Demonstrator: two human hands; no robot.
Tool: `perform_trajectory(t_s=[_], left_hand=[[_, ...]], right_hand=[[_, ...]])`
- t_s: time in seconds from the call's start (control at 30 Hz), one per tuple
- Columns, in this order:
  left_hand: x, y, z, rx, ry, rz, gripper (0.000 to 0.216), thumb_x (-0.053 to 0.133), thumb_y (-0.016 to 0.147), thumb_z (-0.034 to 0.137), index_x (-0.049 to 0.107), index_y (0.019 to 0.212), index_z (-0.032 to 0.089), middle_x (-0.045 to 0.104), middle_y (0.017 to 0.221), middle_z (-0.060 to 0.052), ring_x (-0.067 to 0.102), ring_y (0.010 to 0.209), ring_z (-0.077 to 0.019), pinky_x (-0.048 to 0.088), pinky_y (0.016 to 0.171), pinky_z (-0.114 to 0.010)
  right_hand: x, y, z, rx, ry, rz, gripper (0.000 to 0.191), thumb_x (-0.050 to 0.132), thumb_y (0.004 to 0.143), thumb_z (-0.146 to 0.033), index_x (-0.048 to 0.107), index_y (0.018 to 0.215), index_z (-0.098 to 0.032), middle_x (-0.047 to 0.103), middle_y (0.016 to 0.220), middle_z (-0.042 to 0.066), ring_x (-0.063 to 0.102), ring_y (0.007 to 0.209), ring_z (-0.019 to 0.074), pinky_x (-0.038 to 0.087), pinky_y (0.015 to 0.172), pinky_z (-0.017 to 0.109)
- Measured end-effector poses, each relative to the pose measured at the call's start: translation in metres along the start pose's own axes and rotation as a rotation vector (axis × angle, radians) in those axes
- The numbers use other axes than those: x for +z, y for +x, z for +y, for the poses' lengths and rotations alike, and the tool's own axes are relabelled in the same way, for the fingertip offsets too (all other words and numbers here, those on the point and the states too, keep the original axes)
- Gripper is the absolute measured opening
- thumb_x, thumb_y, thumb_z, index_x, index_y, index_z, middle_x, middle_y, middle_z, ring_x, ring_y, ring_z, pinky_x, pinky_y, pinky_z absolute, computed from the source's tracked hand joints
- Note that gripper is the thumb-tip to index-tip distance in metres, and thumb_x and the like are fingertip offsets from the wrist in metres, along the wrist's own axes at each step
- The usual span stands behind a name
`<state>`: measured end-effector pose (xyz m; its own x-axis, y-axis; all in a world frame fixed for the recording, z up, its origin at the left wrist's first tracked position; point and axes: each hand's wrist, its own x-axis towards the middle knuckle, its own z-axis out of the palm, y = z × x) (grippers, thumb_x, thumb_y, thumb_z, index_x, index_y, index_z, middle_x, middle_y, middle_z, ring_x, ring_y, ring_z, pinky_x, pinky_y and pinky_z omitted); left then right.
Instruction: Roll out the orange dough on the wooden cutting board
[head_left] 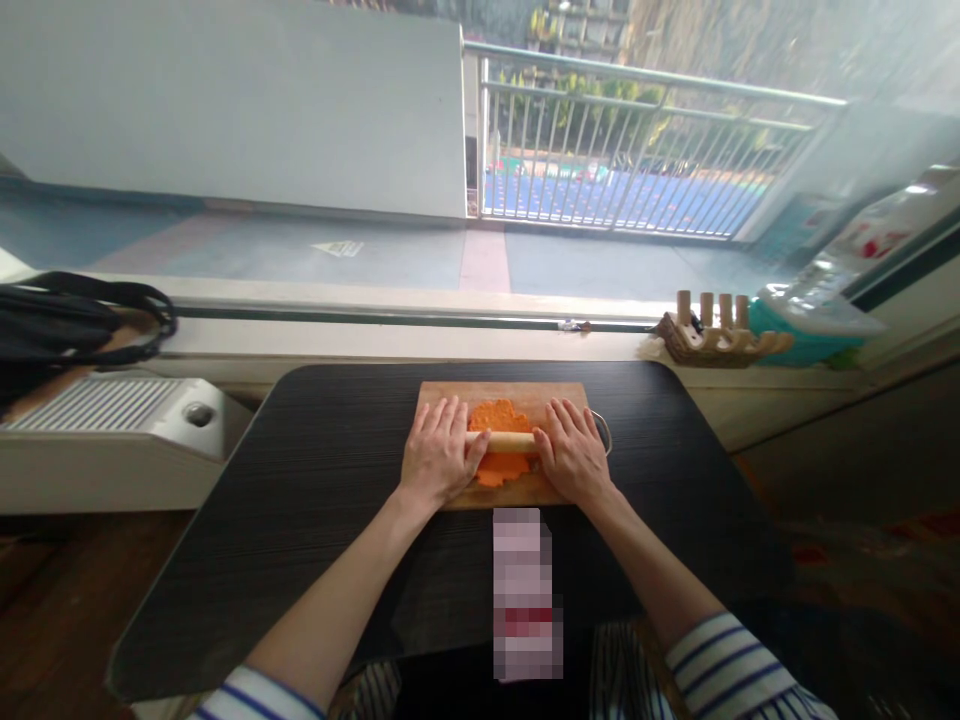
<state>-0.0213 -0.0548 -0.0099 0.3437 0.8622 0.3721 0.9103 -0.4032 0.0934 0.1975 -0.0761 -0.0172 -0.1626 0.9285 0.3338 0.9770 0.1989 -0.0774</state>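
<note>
A pale wooden rolling pin lies crosswise over a flat, ragged-edged sheet of orange dough or modelling clay. Under them is a wooden cutting board with a cord loop at its right side. My left hand holds down the pin's left end, its fingers reaching forward over the board and its thumb along the pin. On the right end, my right hand holds the pin the same way. Both palms hide the pin's ends. The orange sheet shows in front of and behind the pin.
The board rests on a dark table. A blurred pinkish item lies at its near side. On the windowsill are a basket with wooden pegs, a teal container and a plastic bottle. A black bag sits left, above a white radiator cover.
</note>
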Motion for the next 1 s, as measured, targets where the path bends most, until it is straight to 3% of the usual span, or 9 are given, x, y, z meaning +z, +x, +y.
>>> perform_trajectory(t_s=[1.0], left_hand=[[-0.01, -0.067, 0.01, 0.094, -0.041, 0.089, 0.063, 0.039, 0.093, 0.046, 0.037, 0.139, 0.003, 0.038, 0.146, -0.023, 0.033, 0.138, -0.0312, 0.029, 0.112, -0.048]], right_hand=[[-0.011, -0.071, -0.014, -0.102, 0.054, 0.098, 0.054, 0.037, 0.096, -0.035, 0.035, 0.143, -0.008, 0.042, 0.145, 0.017, 0.032, 0.138, 0.0271, 0.025, 0.113, 0.048]])
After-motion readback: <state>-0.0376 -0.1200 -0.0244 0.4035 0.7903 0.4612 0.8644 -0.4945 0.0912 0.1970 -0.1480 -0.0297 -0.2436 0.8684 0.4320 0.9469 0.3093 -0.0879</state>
